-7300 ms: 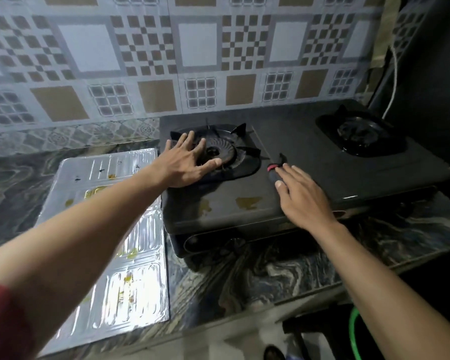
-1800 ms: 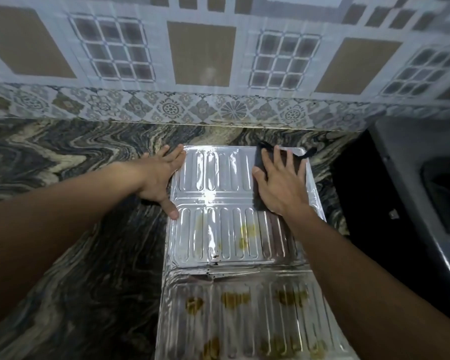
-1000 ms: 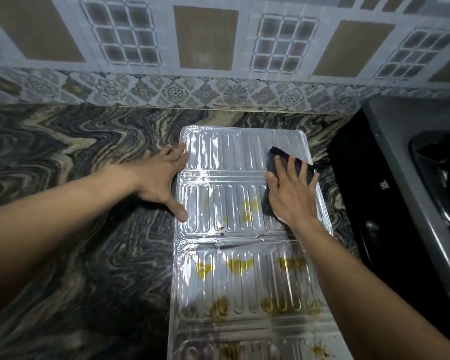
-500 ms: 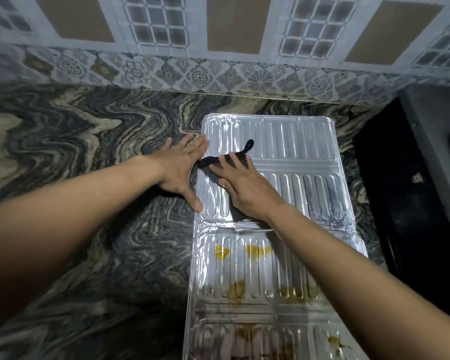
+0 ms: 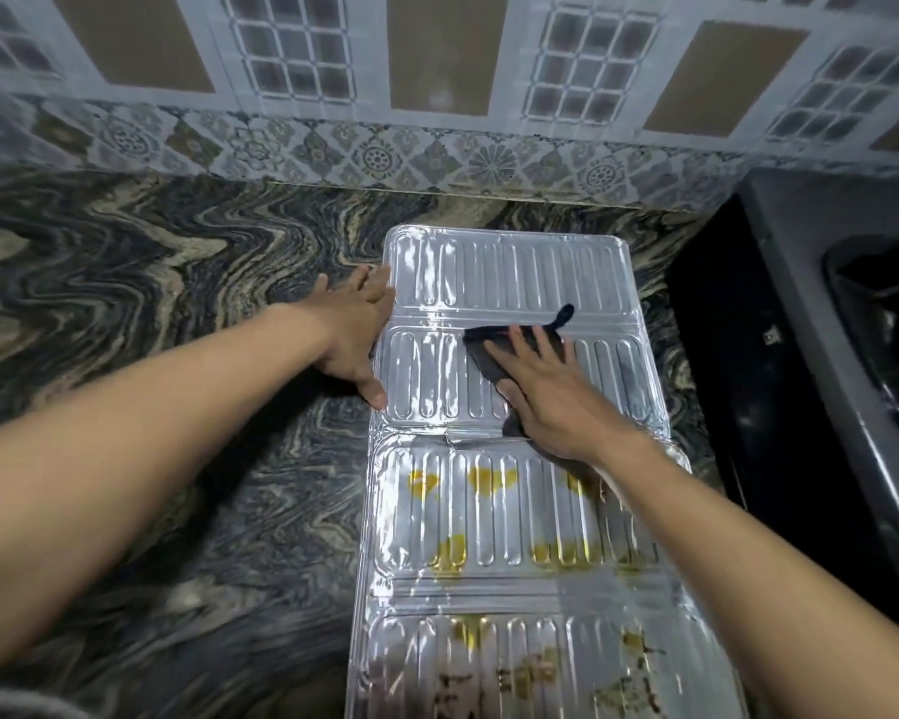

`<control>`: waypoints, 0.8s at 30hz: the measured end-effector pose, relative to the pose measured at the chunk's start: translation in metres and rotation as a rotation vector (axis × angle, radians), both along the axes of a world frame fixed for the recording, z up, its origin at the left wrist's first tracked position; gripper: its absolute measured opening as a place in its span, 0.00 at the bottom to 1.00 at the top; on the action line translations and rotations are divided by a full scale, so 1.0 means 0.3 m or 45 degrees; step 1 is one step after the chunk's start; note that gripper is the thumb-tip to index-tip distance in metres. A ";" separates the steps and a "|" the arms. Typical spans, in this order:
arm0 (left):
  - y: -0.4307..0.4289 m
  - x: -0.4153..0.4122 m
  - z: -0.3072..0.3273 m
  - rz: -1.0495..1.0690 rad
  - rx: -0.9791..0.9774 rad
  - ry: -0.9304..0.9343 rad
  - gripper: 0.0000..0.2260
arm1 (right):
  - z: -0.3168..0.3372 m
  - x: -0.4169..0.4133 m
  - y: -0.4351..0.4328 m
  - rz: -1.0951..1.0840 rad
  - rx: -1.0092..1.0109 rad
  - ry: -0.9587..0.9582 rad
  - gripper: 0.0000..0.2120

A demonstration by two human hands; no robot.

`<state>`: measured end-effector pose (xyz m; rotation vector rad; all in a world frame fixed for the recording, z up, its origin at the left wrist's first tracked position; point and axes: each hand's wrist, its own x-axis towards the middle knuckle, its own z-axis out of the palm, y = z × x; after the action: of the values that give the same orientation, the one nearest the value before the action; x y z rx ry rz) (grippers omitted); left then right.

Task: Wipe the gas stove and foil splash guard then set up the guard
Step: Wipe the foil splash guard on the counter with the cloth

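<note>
The ribbed foil splash guard [image 5: 509,272] lies flat on the marble counter, its long side running from the wall toward me. Its two far panels look shiny, while yellow-brown stains mark the nearer panels. My right hand [image 5: 551,397] presses flat on a dark cloth [image 5: 489,350] on the second panel from the wall. My left hand [image 5: 356,334] rests with spread fingers against the guard's left edge, thumb on the foil. The black gas stove [image 5: 821,324] sits at the right, with part of a burner showing at the frame edge.
The dark swirled marble counter [image 5: 177,313] spreads to the left of the guard. A patterned tile wall [image 5: 437,96] stands just behind the guard's far end. The stove's dark side wall lies a short gap right of the foil.
My right hand has slid the cloth from the guard's left edge back rightward to the middle of the second panel. My left hand stays at the left edge.
</note>
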<state>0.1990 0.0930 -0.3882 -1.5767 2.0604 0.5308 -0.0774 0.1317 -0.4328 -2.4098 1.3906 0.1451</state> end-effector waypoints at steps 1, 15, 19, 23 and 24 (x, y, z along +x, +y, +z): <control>0.023 -0.021 0.010 -0.024 -0.028 0.023 0.61 | -0.004 0.007 0.004 -0.033 -0.003 -0.002 0.26; 0.164 -0.071 -0.068 0.104 -0.001 0.195 0.64 | 0.102 -0.054 -0.117 -0.133 0.045 0.044 0.33; 0.165 -0.074 -0.064 0.110 -0.006 0.190 0.65 | 0.193 -0.099 -0.150 -0.251 0.170 0.242 0.28; 0.162 -0.079 -0.060 0.110 0.002 0.171 0.65 | 0.231 -0.133 -0.080 -0.400 0.282 0.301 0.24; 0.162 -0.081 -0.060 0.106 0.001 0.169 0.65 | 0.213 -0.145 -0.036 -0.443 0.279 0.252 0.24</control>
<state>0.1747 0.1416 -0.4062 -1.6734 2.0967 0.6834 -0.1209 0.1209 -0.3690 -1.9870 1.7570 0.4309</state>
